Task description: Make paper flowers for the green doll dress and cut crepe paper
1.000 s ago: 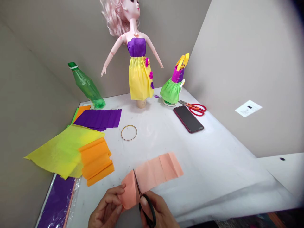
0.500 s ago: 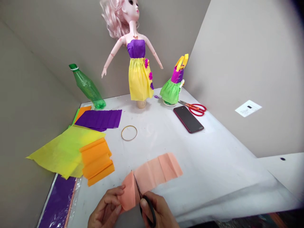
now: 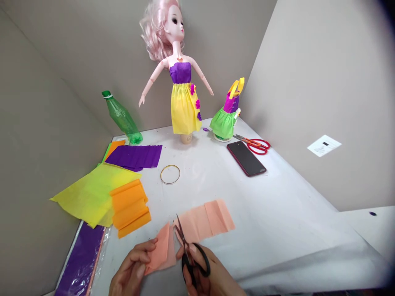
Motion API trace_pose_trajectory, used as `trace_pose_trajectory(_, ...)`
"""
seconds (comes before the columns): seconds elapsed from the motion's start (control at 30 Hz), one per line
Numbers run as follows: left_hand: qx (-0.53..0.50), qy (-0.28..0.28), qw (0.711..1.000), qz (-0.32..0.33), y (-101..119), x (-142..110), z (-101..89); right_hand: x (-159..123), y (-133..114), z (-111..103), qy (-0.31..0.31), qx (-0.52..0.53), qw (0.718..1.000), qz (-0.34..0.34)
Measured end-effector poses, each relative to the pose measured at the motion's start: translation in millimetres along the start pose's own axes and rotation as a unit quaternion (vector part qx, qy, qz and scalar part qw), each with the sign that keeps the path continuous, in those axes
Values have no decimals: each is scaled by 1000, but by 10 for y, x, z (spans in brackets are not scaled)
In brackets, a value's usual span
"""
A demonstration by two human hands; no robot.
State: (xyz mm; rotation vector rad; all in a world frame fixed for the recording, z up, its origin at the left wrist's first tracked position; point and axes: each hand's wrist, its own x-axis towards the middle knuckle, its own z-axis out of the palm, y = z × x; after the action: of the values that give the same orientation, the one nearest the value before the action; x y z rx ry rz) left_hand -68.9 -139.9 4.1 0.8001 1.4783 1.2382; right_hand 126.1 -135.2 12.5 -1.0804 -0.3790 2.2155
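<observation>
A left hand (image 3: 131, 263) pinches a folded piece of peach crepe paper (image 3: 162, 250) between thumb and fingers near the front of the bench (image 3: 271, 193), while a right hand (image 3: 216, 281), fingers curled through the loops of black-handled scissors (image 3: 187, 246), holds the blades upright just beside a longer peach strip (image 3: 205, 220). Pleated orange crepe (image 3: 129, 207) lies across a yellow-green sheet (image 3: 89, 195) to the left. A doll (image 3: 185, 102) in a purple-and-yellow paper dress stands at the back (red-handled scissors (image 3: 254, 144) lie beside a phone (image 3: 246, 158)).
</observation>
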Motion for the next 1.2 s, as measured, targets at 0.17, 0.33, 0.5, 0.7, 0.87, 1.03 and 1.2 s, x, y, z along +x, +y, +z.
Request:
trace_pose_trajectory(0.17,7,-9,1000,13,40,16,-48,-1,9,-58,-4,-8,1000,11)
trace_pose_trajectory(0.33,-4,-3,1000,20,84,-36,45,28,59,-57,-3,-60,998,1)
trace_pose_trajectory(0.5,1,-21,1000,23,-41,32,-59,55,-29,67,16,-107,994,1)
trace_pose_trajectory(0.7,15,-39,999,16,-135,87,-185,28,-87,160,34,-183,982,-28)
trace_pose_trajectory(0.87,14,-51,999,12,-135,93,-226,12,41,75,21,-178,981,-78)
trace_pose_trajectory(1.03,25,-49,998,28,-126,88,-266,48,74,45,10,-161,984,-81)
trace_pose_trajectory(1.2,27,-36,997,63,-79,110,-346,71,-29,8,-39,-129,989,-63)
